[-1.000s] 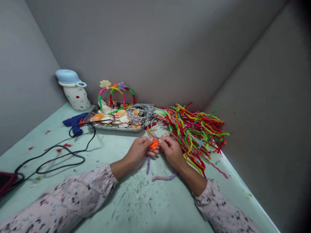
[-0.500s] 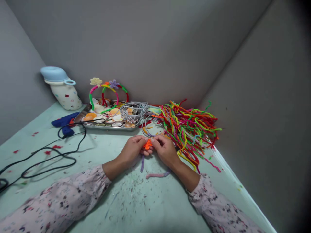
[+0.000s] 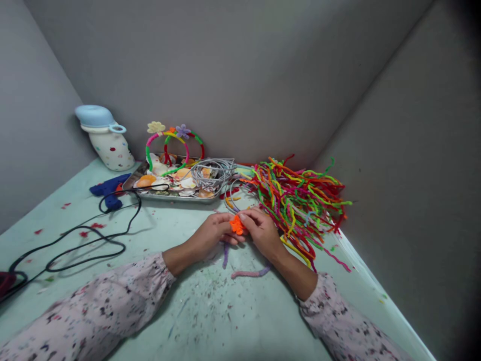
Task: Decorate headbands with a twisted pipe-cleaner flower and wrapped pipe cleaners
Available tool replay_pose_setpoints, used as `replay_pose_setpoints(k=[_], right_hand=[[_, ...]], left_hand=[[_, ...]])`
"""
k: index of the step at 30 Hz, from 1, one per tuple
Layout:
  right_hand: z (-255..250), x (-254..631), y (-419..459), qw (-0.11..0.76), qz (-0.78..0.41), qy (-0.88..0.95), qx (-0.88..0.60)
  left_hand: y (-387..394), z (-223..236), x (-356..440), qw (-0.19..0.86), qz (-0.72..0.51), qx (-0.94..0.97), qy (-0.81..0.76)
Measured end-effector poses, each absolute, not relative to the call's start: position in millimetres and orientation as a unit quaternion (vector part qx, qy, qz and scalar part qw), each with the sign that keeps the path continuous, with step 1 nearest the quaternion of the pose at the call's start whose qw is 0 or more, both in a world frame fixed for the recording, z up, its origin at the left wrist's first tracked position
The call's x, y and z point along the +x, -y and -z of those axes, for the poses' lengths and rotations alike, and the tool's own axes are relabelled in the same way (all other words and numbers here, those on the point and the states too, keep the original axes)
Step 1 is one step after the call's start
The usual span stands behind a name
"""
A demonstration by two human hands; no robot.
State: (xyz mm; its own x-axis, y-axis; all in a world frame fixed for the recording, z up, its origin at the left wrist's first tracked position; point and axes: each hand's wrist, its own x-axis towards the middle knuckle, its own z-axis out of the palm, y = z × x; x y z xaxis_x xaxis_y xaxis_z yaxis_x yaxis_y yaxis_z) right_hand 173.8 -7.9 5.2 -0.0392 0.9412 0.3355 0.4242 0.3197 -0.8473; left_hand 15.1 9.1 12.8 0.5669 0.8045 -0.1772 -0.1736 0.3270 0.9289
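Between my two hands is a small orange pipe-cleaner flower (image 3: 237, 225), its petals facing up. My left hand (image 3: 216, 233) pinches it from the left, with the lower fingers under it. From the right, my right hand (image 3: 261, 231) closes thumb and fingers on its edge. A purple pipe cleaner (image 3: 225, 255) shows below my left hand, and a pink and purple pipe cleaner (image 3: 246, 274) lies on the table beneath my right wrist. Just behind the hands lies a thin wire ring (image 3: 230, 200), partly hidden by them.
A metal tray (image 3: 176, 199) of shells bears a grey wire coil (image 3: 214, 173) and two flower-topped pipe-cleaner hoops (image 3: 148, 155). Right of it spreads a heap of coloured pipe cleaners (image 3: 296, 195). At left are a blue glue gun (image 3: 108, 188), its black cord (image 3: 93, 238) and a bottle (image 3: 112, 150).
The orange flower has turned in my fingers and more of its petals show. Both hands keep hold of it. The whole view shifted right, then partly back left.
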Motion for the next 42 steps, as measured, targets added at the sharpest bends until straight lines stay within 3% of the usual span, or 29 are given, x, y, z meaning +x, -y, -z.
replay_pose_setpoints(k=[15,23,28,35,42], right_hand=[[-8.2,168.8,11.3,0.458,-0.280,0.649,-0.540],[-3.3,174.9,6.3,0.498,-0.401,0.568,-0.518],[1.1,173.8,6.9,0.504,-0.374,0.584,-0.514],[-2.8,169.5,12.6,0.480,-0.235,0.665,-0.522],[-3.6,165.7,11.9,0.487,-0.221,0.657,-0.532]], left_hand=[[-8.2,-8.5,21.5,0.711,-0.312,0.522,-0.353],[-10.2,-10.7,15.8,0.755,-0.354,0.449,-0.319],[-12.1,-8.4,14.4,0.764,-0.381,0.416,-0.313],[-12.3,-9.9,16.8,0.739,-0.429,0.401,-0.329],[-11.3,-12.3,18.0,0.737,-0.446,0.381,-0.336]])
